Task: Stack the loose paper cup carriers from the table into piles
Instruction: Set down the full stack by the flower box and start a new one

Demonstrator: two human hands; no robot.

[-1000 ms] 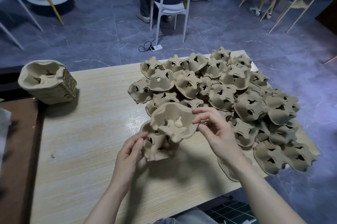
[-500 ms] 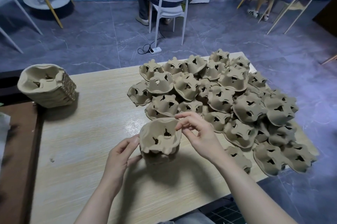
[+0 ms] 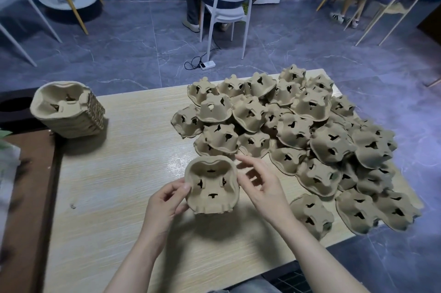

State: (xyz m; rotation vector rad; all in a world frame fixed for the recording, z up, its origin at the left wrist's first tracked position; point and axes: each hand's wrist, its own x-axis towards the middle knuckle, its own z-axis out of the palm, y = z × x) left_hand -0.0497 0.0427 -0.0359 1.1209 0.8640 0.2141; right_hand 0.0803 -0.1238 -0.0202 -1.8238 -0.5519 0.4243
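Nesting done, the carrier held aloft a second ago now sits on the small pile [image 3: 212, 187] near the table [image 3: 119, 185] edge; left hand [image 3: 167, 202] grips the pile, right hand [image 3: 260, 185] hovers loose, empty. Many loose carriers [image 3: 310, 140] remain.

No legible text, label or number anywhere (plain, unprinted carriers [image 3: 298, 135] included)

Wooden table [image 3: 124, 173] under loose carriers [image 3: 298, 130], stacked pile [image 3: 68, 111]
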